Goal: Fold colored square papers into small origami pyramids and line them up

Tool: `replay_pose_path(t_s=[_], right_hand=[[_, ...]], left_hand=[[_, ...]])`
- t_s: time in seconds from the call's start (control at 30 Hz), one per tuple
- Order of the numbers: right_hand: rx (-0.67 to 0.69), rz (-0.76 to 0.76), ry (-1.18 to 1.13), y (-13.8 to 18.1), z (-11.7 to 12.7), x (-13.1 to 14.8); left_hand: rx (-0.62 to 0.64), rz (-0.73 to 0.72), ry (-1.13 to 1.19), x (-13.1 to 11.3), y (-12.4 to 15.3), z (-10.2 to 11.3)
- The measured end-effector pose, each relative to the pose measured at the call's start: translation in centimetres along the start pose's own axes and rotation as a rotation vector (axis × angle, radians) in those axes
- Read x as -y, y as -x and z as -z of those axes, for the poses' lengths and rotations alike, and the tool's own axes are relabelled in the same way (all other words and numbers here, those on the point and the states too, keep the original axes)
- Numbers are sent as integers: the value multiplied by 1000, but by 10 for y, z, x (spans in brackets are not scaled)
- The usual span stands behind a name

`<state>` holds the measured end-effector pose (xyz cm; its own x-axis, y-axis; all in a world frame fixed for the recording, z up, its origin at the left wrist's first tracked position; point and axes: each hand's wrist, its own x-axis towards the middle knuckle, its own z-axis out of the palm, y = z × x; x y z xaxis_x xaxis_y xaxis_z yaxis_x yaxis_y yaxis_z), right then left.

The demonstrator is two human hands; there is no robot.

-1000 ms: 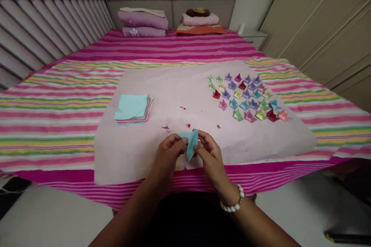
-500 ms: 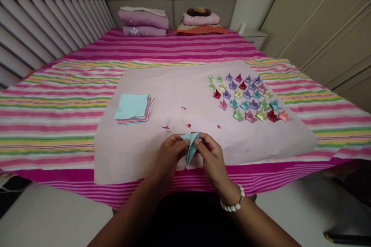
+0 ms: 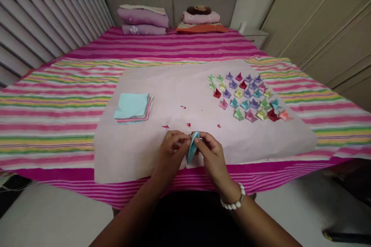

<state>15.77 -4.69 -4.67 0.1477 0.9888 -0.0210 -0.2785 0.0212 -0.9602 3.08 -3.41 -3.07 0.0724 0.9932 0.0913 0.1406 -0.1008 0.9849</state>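
Observation:
A light blue piece of folded origami paper (image 3: 192, 149) is held up between my hands above the near edge of the white sheet (image 3: 127, 150). My right hand (image 3: 212, 156) is closed on its right side, the thumb pressing the front. From the left, my left hand (image 3: 173, 154) pinches the paper's edge between thumb and index finger. The fingers behind the paper are partly hidden. Just beyond my hands lie small red paper scraps (image 3: 188, 125).
On the left of the sheet stands a stack of square paper (image 3: 133, 106), light blue on top. Several folded paper figures (image 3: 247, 94) in many colours sit in rows on the right. Beneath is a striped bed (image 3: 58, 123); pillows (image 3: 143, 19) are piled at the headboard.
The left flap of the blue paper, which stuck out to the left, is now folded in, so the piece looks narrower. My left fingers have shifted slightly along it.

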Motion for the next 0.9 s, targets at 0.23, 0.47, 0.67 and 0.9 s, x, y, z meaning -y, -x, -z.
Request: replay_pose_path(t_s=[0.23, 0.47, 0.67, 0.9], right_hand=[[19, -4, 46, -3, 3, -3], [76, 174, 270, -3, 1, -5], [77, 295, 496, 1, -2, -4], [66, 353, 548, 1, -2, -8]], left_hand=[[122, 65, -113, -9, 5, 0], [46, 66, -151, -3, 2, 1], [-13, 4, -422, -2, 4, 3], [7, -78, -597, 7, 2, 2]])
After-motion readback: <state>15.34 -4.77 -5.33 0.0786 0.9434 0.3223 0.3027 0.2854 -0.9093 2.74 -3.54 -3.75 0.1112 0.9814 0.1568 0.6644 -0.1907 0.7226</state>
